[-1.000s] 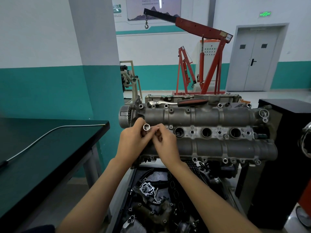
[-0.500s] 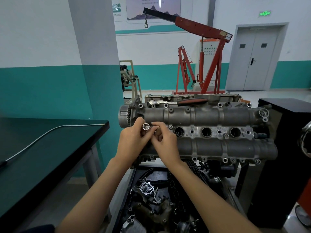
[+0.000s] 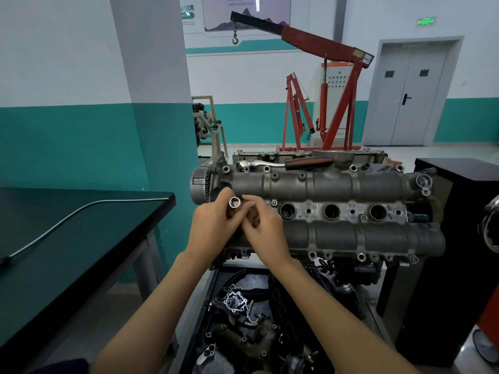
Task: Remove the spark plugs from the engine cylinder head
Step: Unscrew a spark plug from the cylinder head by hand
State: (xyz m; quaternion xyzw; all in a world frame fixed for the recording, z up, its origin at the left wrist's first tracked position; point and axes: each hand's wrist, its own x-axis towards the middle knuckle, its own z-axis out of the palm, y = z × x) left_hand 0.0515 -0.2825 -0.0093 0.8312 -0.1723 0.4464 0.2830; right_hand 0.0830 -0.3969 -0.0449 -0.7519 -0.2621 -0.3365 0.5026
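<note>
Socket (image 3: 234, 203) position unchanged over the last second, pinched by left hand (image 3: 213, 228) and right hand (image 3: 263, 228) beside cylinder head (image 3: 337, 184); extraction apparently stalled.

I see the cylinder head (image 3: 324, 211) centre, three open plug wells in a row along its middle. Ratchet (image 3: 283, 163) lies on its far edge. Both hands, left hand (image 3: 213, 228) and right hand (image 3: 266, 230), meet at its left end, socket (image 3: 234, 203) between the fingers. Counter (image 3: 67, 252) at left, cable (image 3: 67, 220) on it. Engine hoist (image 3: 324, 90) far behind. Parts tray (image 3: 205, 306) near, below the head.
</note>
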